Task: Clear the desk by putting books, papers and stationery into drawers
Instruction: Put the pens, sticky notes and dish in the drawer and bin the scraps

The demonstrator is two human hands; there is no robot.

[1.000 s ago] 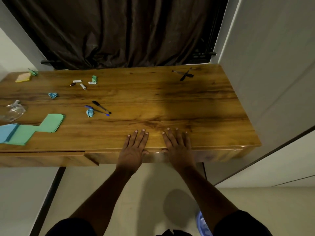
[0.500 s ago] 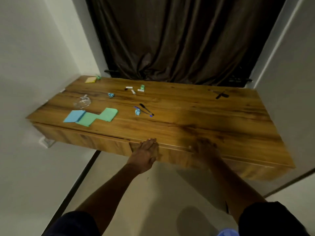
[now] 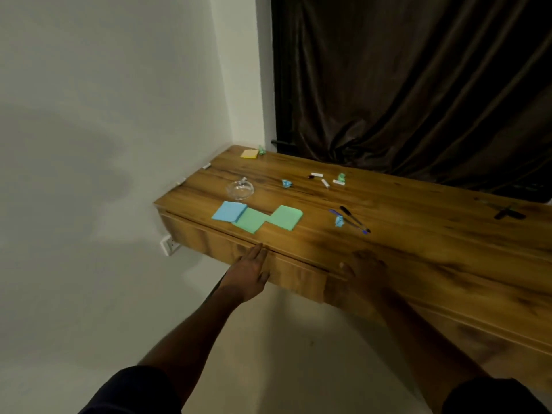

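Observation:
A wooden desk (image 3: 418, 243) with drawer fronts (image 3: 215, 243) along its near edge fills the middle. My left hand (image 3: 249, 274) lies flat with straight fingers against the drawer front. Blurred, my right hand (image 3: 363, 271) rests on the desk's front edge. On top lie a blue paper (image 3: 228, 211), two green papers (image 3: 270, 219), a yellow note pad (image 3: 249, 153), two pens (image 3: 352, 219), crumpled paper bits (image 3: 339, 221), small white stationery pieces (image 3: 325, 182) and dark pens (image 3: 507, 212) at the far right.
A clear glass dish (image 3: 240, 189) stands left of centre on the desk. A white wall (image 3: 104, 130) closes the left side, with a wall socket (image 3: 168, 245) under the desk's corner. A dark curtain (image 3: 418, 85) hangs behind. The floor below is pale.
The view has swung left. Both hands slid off the desk top to its front edge and moved leftward along the drawer fronts.

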